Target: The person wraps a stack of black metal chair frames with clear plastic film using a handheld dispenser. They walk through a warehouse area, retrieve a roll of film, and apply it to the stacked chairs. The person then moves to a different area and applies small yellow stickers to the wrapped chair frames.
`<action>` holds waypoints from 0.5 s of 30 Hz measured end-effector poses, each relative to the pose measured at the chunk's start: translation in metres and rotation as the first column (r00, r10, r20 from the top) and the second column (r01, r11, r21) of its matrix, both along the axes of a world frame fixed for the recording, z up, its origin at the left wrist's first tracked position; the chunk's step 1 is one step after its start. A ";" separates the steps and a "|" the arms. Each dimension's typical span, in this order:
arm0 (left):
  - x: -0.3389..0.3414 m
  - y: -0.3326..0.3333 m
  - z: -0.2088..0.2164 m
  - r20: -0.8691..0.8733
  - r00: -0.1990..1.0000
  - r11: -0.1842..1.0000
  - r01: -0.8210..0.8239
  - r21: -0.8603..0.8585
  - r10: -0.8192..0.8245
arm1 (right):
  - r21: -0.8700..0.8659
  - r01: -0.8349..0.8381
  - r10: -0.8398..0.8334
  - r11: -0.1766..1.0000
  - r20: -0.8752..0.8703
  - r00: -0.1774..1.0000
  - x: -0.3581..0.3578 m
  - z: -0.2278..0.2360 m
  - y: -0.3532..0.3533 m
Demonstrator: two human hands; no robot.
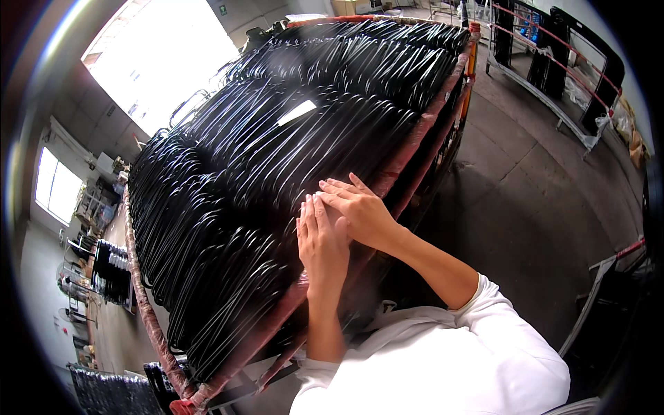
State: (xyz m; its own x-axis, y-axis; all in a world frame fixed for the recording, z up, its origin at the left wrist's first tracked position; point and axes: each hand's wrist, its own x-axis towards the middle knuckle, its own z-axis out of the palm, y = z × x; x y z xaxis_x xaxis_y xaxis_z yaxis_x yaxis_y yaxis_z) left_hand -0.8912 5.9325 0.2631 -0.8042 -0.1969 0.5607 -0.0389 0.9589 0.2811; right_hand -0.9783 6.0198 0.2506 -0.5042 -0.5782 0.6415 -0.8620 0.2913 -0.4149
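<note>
A large heap of glossy black hoop-like strips (277, 152), packed side by side in rows, fills the middle of the head view. My left hand (321, 245) is over the near edge of the heap, fingers stretched out and pointing away from me. Just to its right, my right hand (356, 211) is also open, its fingertips close to or overlapping the left fingertips. Neither hand visibly grips anything; whether the palms press on the strips is hidden. Below the hands runs a rail wrapped in reddish film (273, 318). A small white paper slip (297, 113) lies on the strips.
Wrapped rails (142, 283) frame the heap. At the far right, a metal rack (546, 97) with red bars holds black panels. Grey floor (512, 180) lies between it and the heap. More black parts (111, 270) hang on the left. A bright opening (162, 55) is behind.
</note>
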 end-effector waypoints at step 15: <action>0.004 -0.003 -0.007 0.080 0.991 0.968 -0.082 -0.237 0.104 | -0.111 0.164 -0.174 0.980 -0.083 0.981 0.003 -0.026 -0.021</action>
State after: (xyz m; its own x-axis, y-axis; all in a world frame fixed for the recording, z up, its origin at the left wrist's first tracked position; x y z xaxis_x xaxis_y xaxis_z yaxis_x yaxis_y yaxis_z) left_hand -0.8870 5.9291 0.2560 -0.8383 -0.1460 0.5253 -0.1463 0.9884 0.0413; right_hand -0.9754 5.9987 0.2248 -0.5247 -0.4183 0.7414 -0.8400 0.3957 -0.3712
